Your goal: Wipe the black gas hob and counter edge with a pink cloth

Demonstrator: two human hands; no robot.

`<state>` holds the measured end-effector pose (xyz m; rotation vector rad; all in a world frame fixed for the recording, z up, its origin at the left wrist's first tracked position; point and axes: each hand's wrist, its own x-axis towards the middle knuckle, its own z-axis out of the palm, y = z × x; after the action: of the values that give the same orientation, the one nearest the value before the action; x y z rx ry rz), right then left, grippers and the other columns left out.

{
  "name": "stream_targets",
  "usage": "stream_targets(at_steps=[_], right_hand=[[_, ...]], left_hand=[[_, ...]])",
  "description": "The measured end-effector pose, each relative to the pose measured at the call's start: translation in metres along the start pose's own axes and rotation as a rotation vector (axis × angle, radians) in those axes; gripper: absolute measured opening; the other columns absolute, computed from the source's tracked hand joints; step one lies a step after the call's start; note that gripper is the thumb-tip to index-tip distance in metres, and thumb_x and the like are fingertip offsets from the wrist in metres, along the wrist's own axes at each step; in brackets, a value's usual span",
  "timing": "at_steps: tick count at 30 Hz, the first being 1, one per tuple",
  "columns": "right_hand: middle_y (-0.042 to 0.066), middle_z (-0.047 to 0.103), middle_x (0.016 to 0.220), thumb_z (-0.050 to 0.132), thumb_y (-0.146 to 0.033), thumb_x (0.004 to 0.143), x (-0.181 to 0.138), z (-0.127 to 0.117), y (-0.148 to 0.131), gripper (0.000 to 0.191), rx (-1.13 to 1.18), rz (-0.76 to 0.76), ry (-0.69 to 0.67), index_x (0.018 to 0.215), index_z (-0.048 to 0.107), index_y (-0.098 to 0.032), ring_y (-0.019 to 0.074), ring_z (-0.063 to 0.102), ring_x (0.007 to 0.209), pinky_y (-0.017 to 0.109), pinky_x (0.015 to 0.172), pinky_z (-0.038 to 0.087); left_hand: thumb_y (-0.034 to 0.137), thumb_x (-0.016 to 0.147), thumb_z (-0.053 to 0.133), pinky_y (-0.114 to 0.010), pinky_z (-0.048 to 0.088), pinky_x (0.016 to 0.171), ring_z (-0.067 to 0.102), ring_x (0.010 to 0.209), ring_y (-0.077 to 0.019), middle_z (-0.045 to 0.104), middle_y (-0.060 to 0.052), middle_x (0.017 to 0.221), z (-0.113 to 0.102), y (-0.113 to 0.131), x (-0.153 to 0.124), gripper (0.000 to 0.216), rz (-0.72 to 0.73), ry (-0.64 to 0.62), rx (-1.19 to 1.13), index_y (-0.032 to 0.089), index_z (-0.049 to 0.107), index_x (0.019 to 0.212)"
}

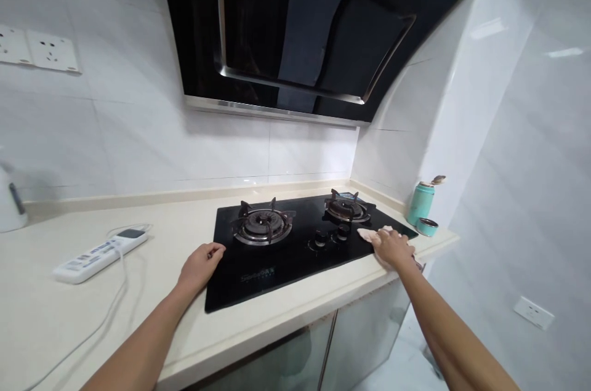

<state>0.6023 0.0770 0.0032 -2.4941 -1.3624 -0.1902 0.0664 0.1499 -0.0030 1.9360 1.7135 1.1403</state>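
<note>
Forearms (pixel 438 311) loom in our head view; our right hand (pixel 394 247) clamps a pale cloth (pixel 368 234) beneath it, by the front-right corner of the gas cooktop (pixel 295 268); our left hand (pixel 201 268), farther off, curls leftward, contents unclear.

Under the right hand (pixel 392 247) lies a soft-looking, wrinkled cloth (pixel 368 234). Between that hand and the left hand (pixel 202 265), the hob (pixel 286 262) looks like smooth, glossy black glass, its burners (pixel 263 225) ringed with shiny metal. Left of the left hand, the device (pixel 99 257) is smooth white plastic on a pale, satiny surface (pixel 166 231). Above both, the hood (pixel 364 46) gleams mirror-black.
</note>
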Motion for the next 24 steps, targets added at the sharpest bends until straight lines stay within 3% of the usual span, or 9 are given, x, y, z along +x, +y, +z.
stream_targets(at_steps=[4,8,14,17,19,21,24], right_hand=[[0.013,0.055,0.136,0.043,-0.045,0.098,-0.039,-0.002,-0.021,0.043,-0.029,-0.18,-0.002,0.133,0.063,-0.03,0.0353,0.048,0.123,0.053,0.096,0.042],[0.012,0.056,0.125,0.053,-0.043,0.094,-0.1,-0.012,-0.058,0.035,0.029,-0.405,-0.004,0.121,0.068,-0.027,0.0305,0.05,0.111,0.044,0.09,0.042],[0.007,0.058,0.124,0.067,-0.041,0.086,-0.193,-0.019,-0.151,0.027,0.357,-0.74,-0.032,0.109,0.071,-0.028,0.0293,0.047,0.112,0.047,0.098,0.039],[0.002,0.058,0.128,0.076,-0.039,0.079,-0.219,-0.017,-0.177,0.033,0.591,-0.949,-0.145,0.11,0.069,-0.031,0.0262,0.048,0.118,0.043,0.104,0.04],[0.001,0.057,0.129,0.079,-0.033,0.073,-0.224,-0.019,-0.178,0.036,0.767,-1.012,-0.258,0.108,0.068,-0.03,0.0218,0.052,0.119,0.036,0.103,0.044],[0.001,0.057,0.128,0.077,-0.025,0.072,-0.217,-0.026,-0.164,0.033,0.92,-0.975,-0.294,0.104,0.067,-0.028,0.0185,0.057,0.117,0.031,0.102,0.046],[0.004,0.057,0.127,0.067,-0.02,0.076,-0.182,-0.042,-0.119,0.027,0.976,-0.868,-0.138,0.102,0.065,-0.026,0.0193,0.058,0.12,0.034,0.105,0.045]], left_hand=[[0.051,0.078,0.05,-0.035,0.05,0.08,0.068,0.091,-0.0261,0.077,-0.005,0.098,0.001,0.001,0.001,0.036,0.012,-0.003,0.044,0.027,0.075,0.085],[0.049,0.078,0.05,-0.034,0.049,0.082,0.067,0.095,-0.0263,0.075,-0.004,0.096,0.003,0.0,0.002,0.034,0.022,-0.006,0.075,0.027,0.076,0.087],[0.05,0.079,0.049,-0.034,0.05,0.079,0.068,0.094,-0.027,0.077,-0.005,0.105,0.001,-0.004,0.004,0.037,0.0,-0.014,0.09,0.027,0.075,0.091],[0.052,0.079,0.048,-0.034,0.051,0.083,0.069,0.096,-0.0267,0.077,-0.005,0.107,0.0,-0.01,0.004,0.04,0.02,-0.012,0.072,0.026,0.074,0.093],[0.052,0.079,0.047,-0.035,0.051,0.086,0.069,0.098,-0.0265,0.077,-0.006,0.106,-0.001,-0.014,0.003,0.04,0.041,0.001,0.064,0.025,0.074,0.094],[0.051,0.08,0.047,-0.035,0.051,0.087,0.069,0.098,-0.0264,0.077,-0.006,0.106,-0.003,-0.015,0.002,0.04,0.047,0.017,0.071,0.025,0.074,0.095],[0.05,0.081,0.047,-0.035,0.051,0.085,0.069,0.097,-0.0257,0.077,-0.005,0.106,-0.004,-0.012,-0.002,0.038,0.04,0.018,0.093,0.026,0.074,0.095]])
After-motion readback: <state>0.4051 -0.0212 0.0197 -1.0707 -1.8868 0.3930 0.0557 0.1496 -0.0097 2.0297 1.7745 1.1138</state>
